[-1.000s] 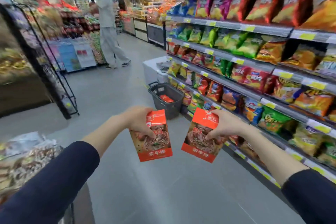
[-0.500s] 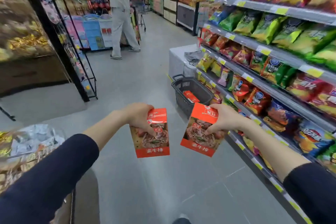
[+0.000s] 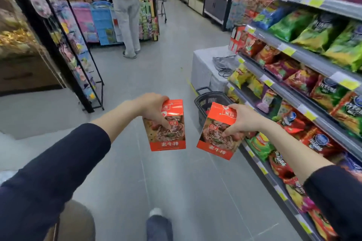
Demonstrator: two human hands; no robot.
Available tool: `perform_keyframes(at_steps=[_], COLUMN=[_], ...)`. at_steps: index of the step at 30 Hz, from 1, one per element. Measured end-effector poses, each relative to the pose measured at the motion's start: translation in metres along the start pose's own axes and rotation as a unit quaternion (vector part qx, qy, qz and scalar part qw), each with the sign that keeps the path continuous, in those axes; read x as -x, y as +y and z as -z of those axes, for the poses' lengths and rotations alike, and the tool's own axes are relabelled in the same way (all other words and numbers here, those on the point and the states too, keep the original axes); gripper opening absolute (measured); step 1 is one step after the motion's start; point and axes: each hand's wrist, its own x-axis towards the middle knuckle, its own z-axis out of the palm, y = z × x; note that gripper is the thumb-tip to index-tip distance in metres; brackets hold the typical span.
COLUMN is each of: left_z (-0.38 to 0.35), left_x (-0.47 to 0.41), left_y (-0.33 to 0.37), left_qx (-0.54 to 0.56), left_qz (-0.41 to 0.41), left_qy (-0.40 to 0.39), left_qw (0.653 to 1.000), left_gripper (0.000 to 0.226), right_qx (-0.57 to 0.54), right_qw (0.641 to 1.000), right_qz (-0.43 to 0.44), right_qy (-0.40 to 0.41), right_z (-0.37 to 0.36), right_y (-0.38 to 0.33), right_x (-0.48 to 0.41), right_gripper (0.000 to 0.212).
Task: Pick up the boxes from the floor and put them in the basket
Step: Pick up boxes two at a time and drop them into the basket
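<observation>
My left hand (image 3: 154,108) grips the left box (image 3: 168,137), a red carton, from above. The fingers are curled over its top edge and the thumb is pressed on the printed front, so it hangs almost upright in the air above the grey floor (image 3: 156,172). My right hand (image 3: 241,121) holds the right box (image 3: 215,141), a matching red carton, in much the same way. The fingers wrap round its upper right corner and the thumb lies across the food picture on its face. This one is tilted, with its lower end swung toward my left. The two boxes are near each other but apart, with a strip of floor showing between them, and neither touches the floor. The dark plastic basket (image 3: 207,101) stands at the floor's right edge, close against the foot of the snack shelves (image 3: 293,101). It sits just beyond the right box, which hides part of its near rim. I cannot tell what lies inside it. Just past the basket, a pale grey block (image 3: 201,68) stands against the same shelving with a grey cloth thing and a dark cord on top. On the aisle's left side a black wire rack (image 3: 58,49) stands on the floor. Farther along, another person (image 3: 125,6) in light clothes stands facing away. My shoe (image 3: 155,212) shows near the bottom edge.
</observation>
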Motion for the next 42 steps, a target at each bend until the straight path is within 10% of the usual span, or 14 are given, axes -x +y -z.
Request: perform_keyframes(at_steps=[14, 42], left_z=[0.095, 0.032], left_x=[-0.291, -0.804], left_y=[-0.097, -0.034], left_qx=[-0.092, -0.137], left_qz=[-0.129, -0.343], left_qy=[-0.035, -0.149], left_qw=[0.987, 0.917], left_gripper=[0.088, 0.100], right_qx=[-0.073, -0.121], right_qw=[0.985, 0.902], right_qz=[-0.144, -0.402], right_qy=[0.061, 0.099], right_z=[0.047, 0.051], right_y=[0.028, 0.238], right_x=[-0.215, -0.505], right_gripper=[0.098, 0.087])
